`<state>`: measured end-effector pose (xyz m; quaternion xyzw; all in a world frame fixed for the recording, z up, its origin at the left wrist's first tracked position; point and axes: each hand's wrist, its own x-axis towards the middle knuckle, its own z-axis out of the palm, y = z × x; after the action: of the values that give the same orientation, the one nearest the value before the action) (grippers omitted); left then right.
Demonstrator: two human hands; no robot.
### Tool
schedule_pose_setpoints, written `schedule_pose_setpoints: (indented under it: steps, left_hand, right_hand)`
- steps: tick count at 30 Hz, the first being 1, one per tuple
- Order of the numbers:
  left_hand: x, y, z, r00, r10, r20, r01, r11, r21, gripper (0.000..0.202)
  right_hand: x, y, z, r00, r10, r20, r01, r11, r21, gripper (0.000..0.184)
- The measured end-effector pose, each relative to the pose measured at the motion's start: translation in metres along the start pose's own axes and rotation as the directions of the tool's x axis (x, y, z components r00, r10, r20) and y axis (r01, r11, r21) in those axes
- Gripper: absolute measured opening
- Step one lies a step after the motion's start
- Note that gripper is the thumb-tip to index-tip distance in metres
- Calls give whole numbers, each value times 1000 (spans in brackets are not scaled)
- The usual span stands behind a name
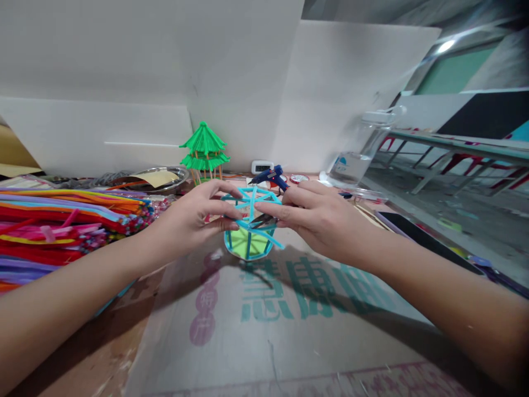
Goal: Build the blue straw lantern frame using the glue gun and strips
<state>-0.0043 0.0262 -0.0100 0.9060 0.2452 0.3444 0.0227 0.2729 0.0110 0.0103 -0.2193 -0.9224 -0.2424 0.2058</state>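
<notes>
A small cage-like frame of light-blue pipe cleaners (253, 205) stands on a yellow-green base (248, 242) in front of me. My left hand (198, 215) pinches the frame's left side between thumb and fingers. From the right, my right hand (318, 212) is closed on a small tool with dark metal jaws (263, 220); its handles are hidden in the palm. Its index finger stretches to the top of the frame. A loose blue pipe cleaner end (273, 240) sticks out at lower right, below the jaws.
Bundles of coloured pipe cleaners (53, 226) lie at left. Behind the frame are a green two-tiered pavilion model (204, 146), a blue glue gun (268, 175), a small digital clock (262, 166) and a metal tray (165, 177). A clear water bottle (353, 157) leans at right; printed board (264, 342) covers the tabletop.
</notes>
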Motion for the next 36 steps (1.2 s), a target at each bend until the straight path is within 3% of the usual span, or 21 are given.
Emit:
schedule_pose_setpoints:
  steps: [5,14,20,36]
  left_hand:
    - [0,2,-1,1000,-18,8,18,1000,5,18]
    - [1,5,-1,998,57,-10,-57,998,-4,12]
    - [0,4,-1,1000,17,12,-18,1000,18,13]
    - [1,6,0,994,109,-15,-109,994,13,11]
  right_hand:
    - [1,0,1,1000,-12,-4,12,1000,18,35]
    - [1,1,2,997,-54,-63,57,998,35,32]
    - [-1,5,-4,1000,13,-20,-11,997,81,35]
    - [1,4,-9,996,-76,43,76,997,-4,36]
